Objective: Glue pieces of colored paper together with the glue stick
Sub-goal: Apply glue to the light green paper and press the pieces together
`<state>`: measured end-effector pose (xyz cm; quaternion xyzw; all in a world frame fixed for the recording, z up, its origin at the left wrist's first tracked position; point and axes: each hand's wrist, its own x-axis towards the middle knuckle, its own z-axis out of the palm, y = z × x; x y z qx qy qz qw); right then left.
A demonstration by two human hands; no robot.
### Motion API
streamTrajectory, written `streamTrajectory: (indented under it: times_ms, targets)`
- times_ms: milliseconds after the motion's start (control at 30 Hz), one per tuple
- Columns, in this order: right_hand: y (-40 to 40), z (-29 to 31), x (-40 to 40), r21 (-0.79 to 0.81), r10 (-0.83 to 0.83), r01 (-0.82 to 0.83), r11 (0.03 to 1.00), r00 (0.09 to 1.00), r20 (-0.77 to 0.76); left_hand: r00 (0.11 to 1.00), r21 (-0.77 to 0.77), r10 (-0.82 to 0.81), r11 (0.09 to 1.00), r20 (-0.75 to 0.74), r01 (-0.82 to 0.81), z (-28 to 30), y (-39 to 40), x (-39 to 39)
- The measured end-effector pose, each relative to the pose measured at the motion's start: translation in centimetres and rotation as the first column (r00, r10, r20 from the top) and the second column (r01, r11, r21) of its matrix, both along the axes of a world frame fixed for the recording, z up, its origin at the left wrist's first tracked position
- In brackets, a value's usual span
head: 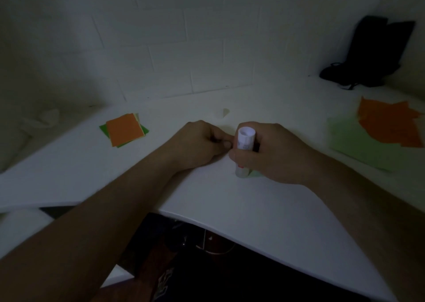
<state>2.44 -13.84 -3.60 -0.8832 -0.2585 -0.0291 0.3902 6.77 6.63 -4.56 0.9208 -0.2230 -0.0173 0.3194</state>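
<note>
My right hand (pixel 273 154) grips a white glue stick (pixel 245 150) held upright, its lower end down on a small pale green paper piece (pixel 255 174) on the white table (pixel 207 200). Only a corner of that piece shows under the hand. My left hand (pixel 200 144) rests on the table just left of the stick, fingers curled with the tips pinched together right beside it; what they hold is hidden. A stack of square papers with an orange sheet on top (pixel 124 130) lies at the left.
At the right lie a large pale green sheet (pixel 354 140) and torn orange paper (pixel 391 124) on top of it. A black bag (pixel 370 53) stands in the far right corner against the tiled wall. The table's front edge runs diagonally near my lap.
</note>
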Motion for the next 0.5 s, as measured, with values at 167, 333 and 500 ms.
streamTrajectory:
  times_ms: [167,333,500]
  targets:
    - [-0.1,-0.1,0.0,0.0,-0.011,0.011,1.0,1.0,-0.018,1.0,-0.003,-0.011,1.0,0.006,0.011,-0.5,0.1,0.3]
    - [-0.1,-0.3,0.2,0.093,-0.009,0.023,0.995,0.99,-0.143,1.0,-0.004,0.0,1.0,0.03,0.001,-0.5,0.2,0.2]
    - [-0.8,0.5,1.1,0.385,-0.124,0.158,0.909,0.986,-0.113,1.0,-0.021,0.005,1.0,0.024,-0.005,-0.6,0.2,0.1]
